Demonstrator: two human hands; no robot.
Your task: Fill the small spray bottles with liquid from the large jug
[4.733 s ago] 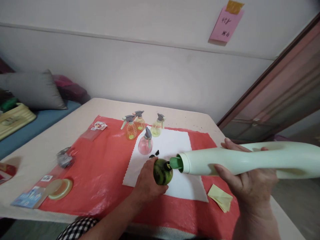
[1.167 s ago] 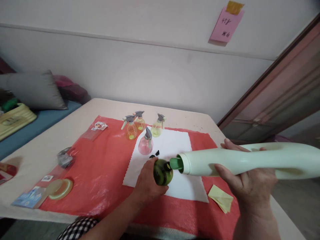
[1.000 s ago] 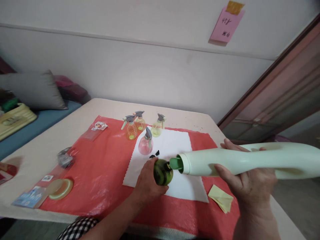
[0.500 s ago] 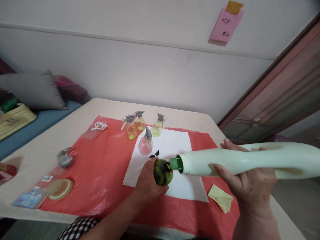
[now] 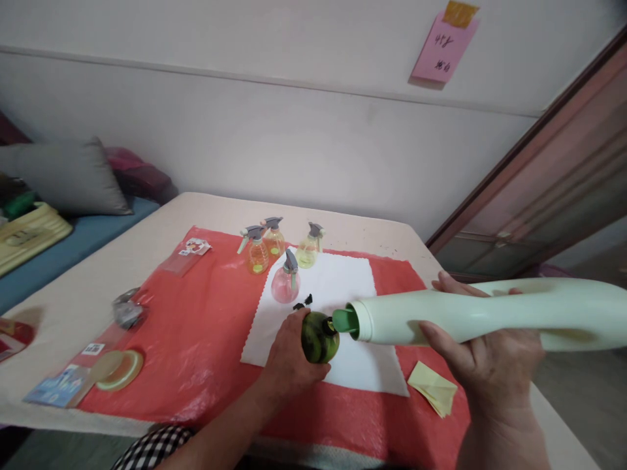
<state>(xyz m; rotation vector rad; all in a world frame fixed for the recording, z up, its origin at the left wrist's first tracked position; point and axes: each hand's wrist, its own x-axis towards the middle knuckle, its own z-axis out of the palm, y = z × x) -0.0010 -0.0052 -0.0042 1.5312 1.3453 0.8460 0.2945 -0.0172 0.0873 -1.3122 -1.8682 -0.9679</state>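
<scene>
My left hand (image 5: pixel 289 356) is wrapped around the small dark green bottle (image 5: pixel 319 337), fingers curled behind it and thumb along its near side, holding it upright on the white cloth (image 5: pixel 337 287). My right hand (image 5: pixel 484 365) is closed from below on the neck of the big pale green jug (image 5: pixel 470 314), which I hold tipped almost level, its green spout (image 5: pixel 345 320) right at the open mouth of the small bottle; I cannot tell whether spout and mouth touch, and no liquid shows between them.

Taking the white cloth as my mark: the small green bottle stands near its front edge, towards the middle. A small black part (image 5: pixel 302 303) lies on the cloth just behind that bottle. A pink spray bottle (image 5: pixel 285 281) stands on the cloth's left edge, further back. Just off the far left corner stand three more spray bottles, an orange one (image 5: pixel 255 251), a second orange one (image 5: pixel 272 237) behind it and a yellow one (image 5: pixel 308 248) at the cloth's back edge. A folded yellow paper (image 5: pixel 434 386) lies off the front right corner. The cloth itself lies on a red mat (image 5: pixel 196 333), and well to its left on that mat are a round pale lid (image 5: pixel 117 369) and some clear packets (image 5: pixel 189 253)
</scene>
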